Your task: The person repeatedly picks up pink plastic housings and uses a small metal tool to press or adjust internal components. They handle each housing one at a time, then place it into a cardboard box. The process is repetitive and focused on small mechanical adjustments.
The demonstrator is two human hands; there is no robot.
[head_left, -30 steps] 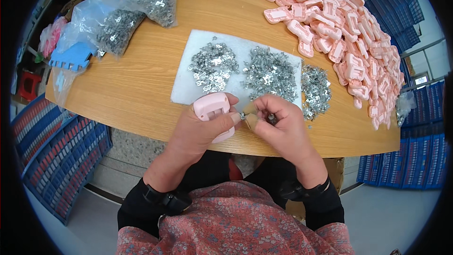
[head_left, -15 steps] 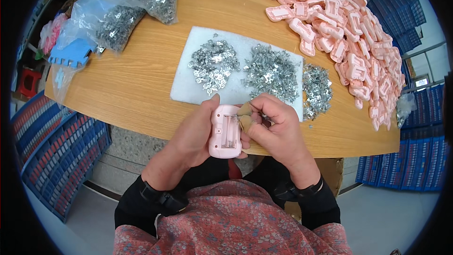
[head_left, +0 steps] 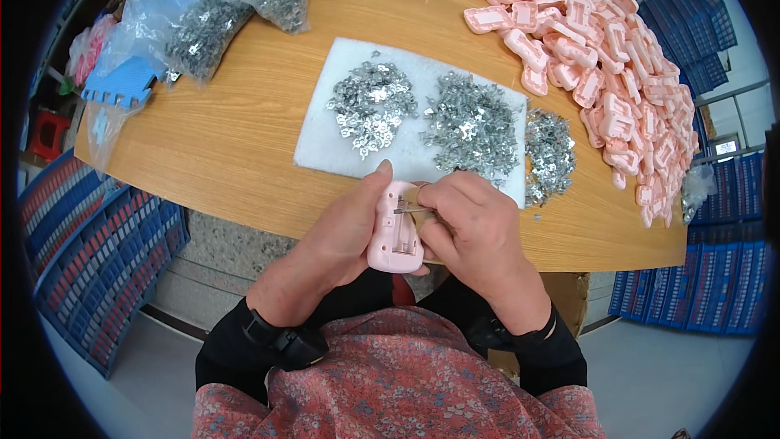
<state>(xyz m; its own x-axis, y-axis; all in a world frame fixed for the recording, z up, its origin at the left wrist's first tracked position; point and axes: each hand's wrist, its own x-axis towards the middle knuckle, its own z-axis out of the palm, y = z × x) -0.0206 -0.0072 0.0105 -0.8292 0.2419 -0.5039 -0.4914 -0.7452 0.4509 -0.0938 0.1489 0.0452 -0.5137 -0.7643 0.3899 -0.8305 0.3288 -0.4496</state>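
My left hand (head_left: 340, 226) is closed around a pink plastic housing (head_left: 396, 258), holding it tilted over the table's near edge. A long battery compartment lies open in its upward face, with small metal pieces at its ends. My right hand (head_left: 479, 232) pinches a thin pair of metal tweezers (head_left: 415, 210), whose tip reaches into the upper end of the compartment. Its fingertips are mostly hidden behind the hand. Just beyond both hands, a white foam sheet (head_left: 325, 146) bears two heaps of small metal contact plates, a left heap (head_left: 374, 106) and a right heap (head_left: 471, 126).
A third metal heap (head_left: 549, 154) lies beside the foam on the wooden table (head_left: 236, 130). Many pink housings (head_left: 585, 49) are piled at the right. Clear bags of metal parts (head_left: 207, 36) and a blue foam piece (head_left: 120, 84) sit at the left. Blue racks (head_left: 114, 268) flank the table.
My right fingers, wearing tan fingertip covers, were at the housing's upper right edge; now that hand holds tweezers into the compartment. The housing has shifted slightly right and tilted.
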